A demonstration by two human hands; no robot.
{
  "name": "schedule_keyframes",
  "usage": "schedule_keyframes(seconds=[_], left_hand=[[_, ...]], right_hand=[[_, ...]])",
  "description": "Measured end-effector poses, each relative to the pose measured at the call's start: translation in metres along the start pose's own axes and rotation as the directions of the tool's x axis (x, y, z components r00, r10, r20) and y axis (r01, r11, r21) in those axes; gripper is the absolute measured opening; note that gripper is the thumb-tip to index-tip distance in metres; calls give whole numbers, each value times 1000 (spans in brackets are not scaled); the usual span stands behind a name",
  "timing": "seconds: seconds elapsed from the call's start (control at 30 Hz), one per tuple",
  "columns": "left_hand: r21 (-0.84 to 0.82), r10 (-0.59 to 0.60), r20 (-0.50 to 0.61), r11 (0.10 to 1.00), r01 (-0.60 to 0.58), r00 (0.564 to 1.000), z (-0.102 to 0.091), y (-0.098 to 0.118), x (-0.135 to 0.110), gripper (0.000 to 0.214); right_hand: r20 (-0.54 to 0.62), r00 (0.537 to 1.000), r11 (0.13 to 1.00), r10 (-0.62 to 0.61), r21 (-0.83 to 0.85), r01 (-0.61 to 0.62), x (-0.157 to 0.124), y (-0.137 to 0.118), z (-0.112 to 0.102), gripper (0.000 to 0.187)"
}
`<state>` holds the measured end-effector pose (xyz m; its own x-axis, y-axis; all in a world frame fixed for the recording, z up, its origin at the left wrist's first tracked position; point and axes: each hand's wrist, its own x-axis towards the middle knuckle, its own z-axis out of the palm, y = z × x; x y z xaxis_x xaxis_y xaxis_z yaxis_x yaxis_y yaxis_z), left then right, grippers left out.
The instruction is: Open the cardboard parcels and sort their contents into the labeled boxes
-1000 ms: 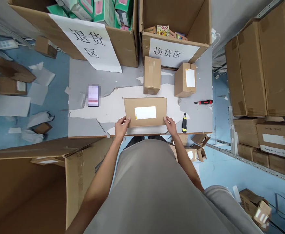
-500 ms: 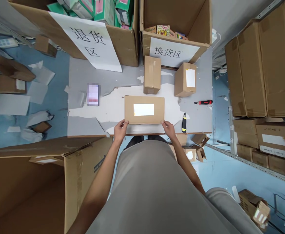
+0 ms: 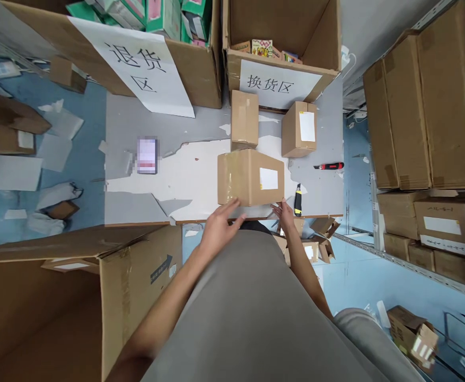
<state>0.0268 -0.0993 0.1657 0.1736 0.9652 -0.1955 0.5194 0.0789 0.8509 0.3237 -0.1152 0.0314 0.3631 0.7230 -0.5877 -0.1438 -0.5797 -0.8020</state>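
A brown cardboard box [image 3: 248, 175] with a white label on its right part sits near the front edge of the grey table [image 3: 129, 127]. It is tilted up on one edge, so a taped face shows. My left hand [image 3: 218, 228] reaches under its front left corner with fingers stretched out and touching the box. My right hand [image 3: 284, 211] rests at the front right corner, fingers loosely spread against the box. A black and yellow utility knife [image 3: 297, 200] lies just right of my right hand.
Two smaller cardboard boxes [image 3: 244, 119] [image 3: 299, 129] stand behind. A red knife [image 3: 330, 166] lies at the right, a phone [image 3: 147, 155] at the left. Two large labelled cartons [image 3: 145, 69] [image 3: 280, 85] line the back. Shelves with boxes [image 3: 423, 122] stand right, and an open carton [image 3: 77, 286] near left.
The box has turned and tipped up, its label now on the right. My left hand slid right and opened under the front edge. The right hand stayed at its corner.
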Motion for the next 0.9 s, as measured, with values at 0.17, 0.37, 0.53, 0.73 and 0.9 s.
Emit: schedule_keyframes(seconds=[0.17, 0.37, 0.53, 0.73, 0.9], left_hand=[[200, 209, 214, 947, -252, 954, 19, 29, -1, 55], [254, 230, 275, 919, -302, 933, 23, 30, 0, 59], [239, 204, 206, 938, -251, 957, 14, 23, -3, 63], [134, -169, -140, 973, 187, 976, -12, -33, 8, 55], [-168, -535, -239, 844, 509, 810, -19, -101, 23, 34]], right_hand=[[-31, 999, 999, 28, 33, -27, 15, 6, -7, 77], [-63, 996, 997, 65, 54, -62, 24, 11, -9, 68], [-53, 998, 999, 28, 39, -26, 15, 7, -6, 64], [11, 1000, 997, -13, -79, 14, -4, -7, 7, 66], [100, 991, 963, -92, -243, 113, -14, -21, 38, 73]])
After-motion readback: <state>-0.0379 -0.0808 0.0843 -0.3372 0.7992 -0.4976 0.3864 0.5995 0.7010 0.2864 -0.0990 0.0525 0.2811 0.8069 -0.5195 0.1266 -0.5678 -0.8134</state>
